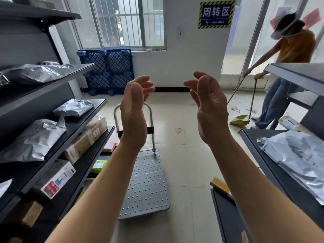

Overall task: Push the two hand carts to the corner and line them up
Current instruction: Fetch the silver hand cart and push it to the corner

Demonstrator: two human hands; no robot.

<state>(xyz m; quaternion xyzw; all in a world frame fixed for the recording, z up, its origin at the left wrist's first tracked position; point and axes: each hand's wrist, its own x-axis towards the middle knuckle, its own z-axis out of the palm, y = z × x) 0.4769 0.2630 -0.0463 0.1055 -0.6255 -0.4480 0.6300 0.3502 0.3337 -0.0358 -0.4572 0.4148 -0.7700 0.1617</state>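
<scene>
Head view: both hands raised in front, palms facing each other, apart, holding nothing. Left hand (135, 113) fingers relaxed, slightly curved; right hand (208, 106) same. Hand cart (147, 181) sits on floor below them, just beside left shelves (70, 79), handle (153, 140) upright at far end, partly hidden behind left hand; neither hand touches it. Blue pallet (107, 71) leans on wall under window. Person (294, 48) at right sweeps w/ broom (235, 91), green dustpan (240, 120) on floor. Grey bags (40, 72) & boxes (94, 130) on shelves.
</scene>
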